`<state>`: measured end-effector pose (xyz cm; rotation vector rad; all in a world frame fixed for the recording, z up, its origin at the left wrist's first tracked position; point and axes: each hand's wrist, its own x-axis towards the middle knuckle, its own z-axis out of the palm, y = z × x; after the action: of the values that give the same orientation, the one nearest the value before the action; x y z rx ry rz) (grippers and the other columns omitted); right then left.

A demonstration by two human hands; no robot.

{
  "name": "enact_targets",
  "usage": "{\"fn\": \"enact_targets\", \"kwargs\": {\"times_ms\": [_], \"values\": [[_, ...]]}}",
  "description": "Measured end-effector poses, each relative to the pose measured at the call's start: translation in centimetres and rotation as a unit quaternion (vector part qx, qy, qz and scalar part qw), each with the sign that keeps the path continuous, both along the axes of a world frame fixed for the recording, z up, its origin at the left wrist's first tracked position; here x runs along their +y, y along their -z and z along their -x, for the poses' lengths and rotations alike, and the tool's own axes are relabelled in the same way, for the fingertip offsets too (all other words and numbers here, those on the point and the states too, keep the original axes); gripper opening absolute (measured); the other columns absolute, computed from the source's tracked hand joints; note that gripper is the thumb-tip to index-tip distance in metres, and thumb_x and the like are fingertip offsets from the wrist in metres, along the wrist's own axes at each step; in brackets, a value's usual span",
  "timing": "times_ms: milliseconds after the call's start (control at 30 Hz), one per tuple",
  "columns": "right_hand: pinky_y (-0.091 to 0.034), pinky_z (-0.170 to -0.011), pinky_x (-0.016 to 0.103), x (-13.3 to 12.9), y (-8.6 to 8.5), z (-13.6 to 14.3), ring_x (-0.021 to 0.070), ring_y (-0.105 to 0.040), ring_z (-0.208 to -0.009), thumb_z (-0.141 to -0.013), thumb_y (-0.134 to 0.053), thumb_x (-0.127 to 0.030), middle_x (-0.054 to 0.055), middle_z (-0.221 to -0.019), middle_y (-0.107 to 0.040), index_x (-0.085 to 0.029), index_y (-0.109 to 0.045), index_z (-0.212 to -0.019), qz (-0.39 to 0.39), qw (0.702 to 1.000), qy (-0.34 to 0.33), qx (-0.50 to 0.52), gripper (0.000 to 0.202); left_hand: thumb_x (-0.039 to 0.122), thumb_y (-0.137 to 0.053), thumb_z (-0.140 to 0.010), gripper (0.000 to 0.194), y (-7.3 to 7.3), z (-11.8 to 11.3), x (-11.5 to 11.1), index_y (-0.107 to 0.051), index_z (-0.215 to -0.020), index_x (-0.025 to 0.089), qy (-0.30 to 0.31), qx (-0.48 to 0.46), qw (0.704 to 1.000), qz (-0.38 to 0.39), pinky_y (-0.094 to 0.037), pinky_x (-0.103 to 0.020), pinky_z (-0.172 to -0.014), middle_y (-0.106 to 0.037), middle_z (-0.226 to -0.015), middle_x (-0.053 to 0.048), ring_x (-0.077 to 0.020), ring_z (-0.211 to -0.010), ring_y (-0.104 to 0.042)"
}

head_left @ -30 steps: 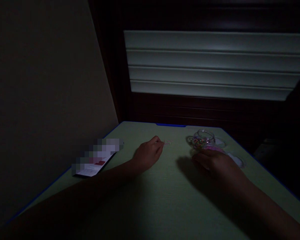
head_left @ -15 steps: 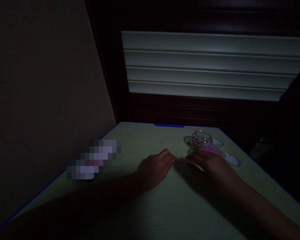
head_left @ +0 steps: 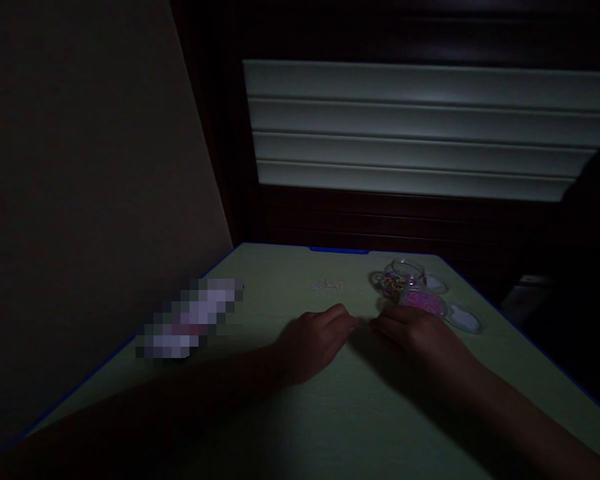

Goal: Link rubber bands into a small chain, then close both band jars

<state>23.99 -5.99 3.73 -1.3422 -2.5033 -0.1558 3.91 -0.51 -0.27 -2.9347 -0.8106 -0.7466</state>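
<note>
While reaching over the green table (head_left: pixel 300 413), pinch a faint thin piece (head_left: pixel 363 323) at the fingertips of the left hand (head_left: pixel 317 340), its fingers curled closed. Hold the right hand (head_left: pixel 420 333) just beside, fingers bent, tips near the piece; cannot tell whether gripping it. Beyond the left hand, see small pale pieces (head_left: pixel 327 286) scattered loosely on the table. Farther right, see 1 clear open jar (head_left: pixel 399 281) of multicolored rings, 1 container of pink contents (head_left: pixel 424 303) just beyond the right hand, and 2 clear round pieces with white centers (head_left: pixel 464 319) beside them. At left, see 1 pixelated object (head_left: pixel 195 320).
</note>
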Motion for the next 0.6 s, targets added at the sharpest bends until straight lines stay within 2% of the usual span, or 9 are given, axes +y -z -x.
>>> {"fn": "enact_targets", "kwargs": {"times_ms": [367,500,600], "values": [[-0.034,-0.060,0.024,-0.3,-0.4,0.0,0.0127,-0.054,-0.066,-0.082,-0.047,-0.008,0.004,-0.073,-0.060,-0.016,-0.063,-0.078,-0.037,0.999,0.021,-0.002,0.018,0.025,-0.032,-0.094,0.025,-0.1,0.0,-0.1,-0.053,-0.106,0.020,-0.002,0.010,1.000,0.003,-0.047,-0.023,-0.068,-0.056,-0.091,-0.003,-0.0112,-0.076,-0.057],[-0.034,-0.059,0.025,-0.3,-1.2,-0.7,0.0140,-0.055,-0.064,-0.083,-0.046,-0.011,0.004,-0.071,-0.060,-0.017,-0.061,-0.074,-0.058,0.995,0.059,-0.049,0.019,0.024,-0.031,-0.094,0.025,-0.2,0.0,0.0,-0.053,-0.103,0.019,-0.001,0.010,1.000,0.005,-0.047,-0.022,-0.068,-0.056,-0.091,-0.003,-0.0110,-0.075,-0.057],[-0.037,-0.063,0.026,-0.4,-2.1,-1.8,0.0166,-0.057,-0.070,-0.084,-0.046,-0.014,0.006,-0.078,-0.063,-0.017,-0.063,-0.080,-0.088,0.988,0.100,-0.075,0.018,0.023,-0.030,-0.094,0.025,-0.2,0.1,0.0,-0.052,-0.104,0.019,0.001,0.016,1.000,0.000,-0.047,-0.022,-0.068,-0.056,-0.091,-0.003,-0.0109,-0.075,-0.057]]}}
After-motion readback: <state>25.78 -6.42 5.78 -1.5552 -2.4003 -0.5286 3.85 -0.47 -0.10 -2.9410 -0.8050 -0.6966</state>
